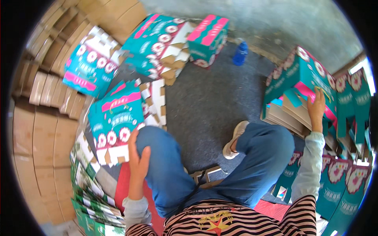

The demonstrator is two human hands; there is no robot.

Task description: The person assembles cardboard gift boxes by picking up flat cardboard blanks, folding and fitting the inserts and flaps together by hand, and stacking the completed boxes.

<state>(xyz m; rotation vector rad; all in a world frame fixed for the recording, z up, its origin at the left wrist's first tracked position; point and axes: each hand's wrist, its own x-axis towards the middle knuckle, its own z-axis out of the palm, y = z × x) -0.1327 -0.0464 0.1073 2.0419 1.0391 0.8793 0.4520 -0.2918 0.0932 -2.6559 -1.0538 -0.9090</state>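
I sit with my knees up, in blue jeans. My left hand (138,163) rests flat against the lower edge of a teal and pink flat carton (116,118) lying by my left knee, fingers together, touching it rather than gripping. My right hand (317,108) reaches up to a folded teal carton (301,72) at my right and pinches its open flap, above a stack of brown cardboard inserts (285,116).
More teal and pink cartons (159,41) lie at the back, next to a blue bottle (240,53) on the grey floor. Brown cardboard stacks (43,129) fill the left. Green and white flat sheets (90,196) lie at lower left; upright teal cartons (338,185) stand at right.
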